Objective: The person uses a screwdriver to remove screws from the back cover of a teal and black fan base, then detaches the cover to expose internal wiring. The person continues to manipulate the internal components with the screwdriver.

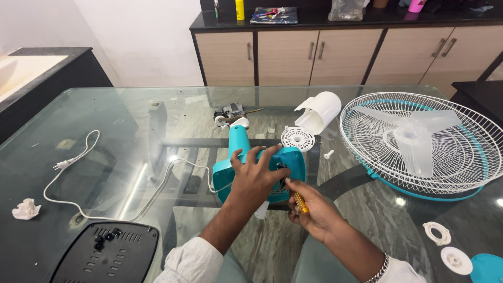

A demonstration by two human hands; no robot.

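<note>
My left hand (255,177) lies spread over the teal fan base (234,157), which rests on its side on the glass table (131,115), and holds it steady. My right hand (310,209) grips a yellow-handled screwdriver (299,202) whose tip points into the underside of the base near my left fingers. A white power cord (99,173) runs from the base to a plug at the left.
A white fan grille with clear blades (422,141) lies at the right. The fan motor (230,113), a white motor cover (319,111), a round vented disc (297,139), white rings (445,246), a black base plate (107,252) and crumpled tissue (26,209) are scattered around.
</note>
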